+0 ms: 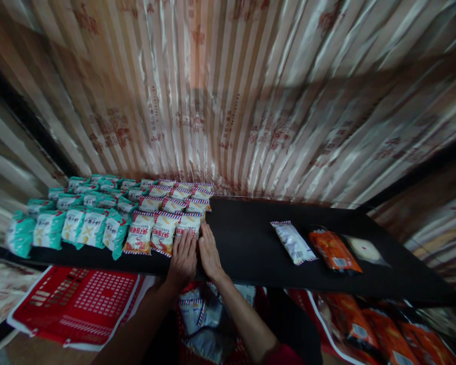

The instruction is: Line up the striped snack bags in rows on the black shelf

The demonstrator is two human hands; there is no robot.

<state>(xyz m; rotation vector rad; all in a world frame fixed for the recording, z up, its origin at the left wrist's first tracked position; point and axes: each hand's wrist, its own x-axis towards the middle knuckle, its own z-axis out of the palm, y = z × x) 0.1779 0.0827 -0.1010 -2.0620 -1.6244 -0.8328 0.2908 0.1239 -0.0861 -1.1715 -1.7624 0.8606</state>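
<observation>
White snack bags with red-and-blue striped edges (139, 233) stand in rows on a black shelf (235, 238). My left hand (184, 256) lies flat against the front of the rightmost bag (190, 221) in the front row, fingers stretched out. My right hand (210, 251) is beside it, palm edge along that bag's right side, fingers straight and together. Neither hand grips anything. Rows of teal-and-white snack bags (74, 223) stand directly left of the striped ones.
A striped-edge bag lying flat (293, 243), an orange packet (335, 249) and a clear packet with a white item (365, 250) lie at the shelf's right. Below are a red basket (102, 299), bags in a basket (205, 324) under my arms, and orange packets (387, 329) lower right.
</observation>
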